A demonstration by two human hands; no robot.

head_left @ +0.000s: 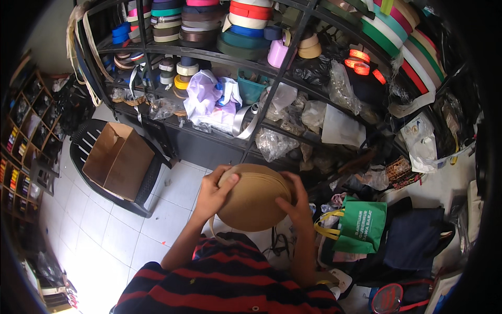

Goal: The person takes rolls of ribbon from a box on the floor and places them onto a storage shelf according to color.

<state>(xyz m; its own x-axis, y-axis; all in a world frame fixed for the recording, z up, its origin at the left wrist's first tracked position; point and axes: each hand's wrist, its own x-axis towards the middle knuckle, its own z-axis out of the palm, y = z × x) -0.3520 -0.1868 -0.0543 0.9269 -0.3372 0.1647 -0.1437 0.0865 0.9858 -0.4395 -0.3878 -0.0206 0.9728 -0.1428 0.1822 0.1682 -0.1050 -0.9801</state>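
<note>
A big round roll of tan webbing tape (253, 201) is held flat in front of my chest, over the white tiled floor. My left hand (214, 193) grips its left rim, fingers curled over the top edge. My right hand (297, 201) clasps the right rim. A loose tan strap end hangs below the roll near my striped red and dark shirt. Straight ahead stands the black metal shelf rack (272, 131).
The rack holds several coloured tape rolls (246, 26), plastic bags (274, 144) and white cloth (206, 97). A black plastic chair (151, 178) with a cardboard box (117, 157) stands on the left. A green bag (363, 225) and dark bags lie on the right floor.
</note>
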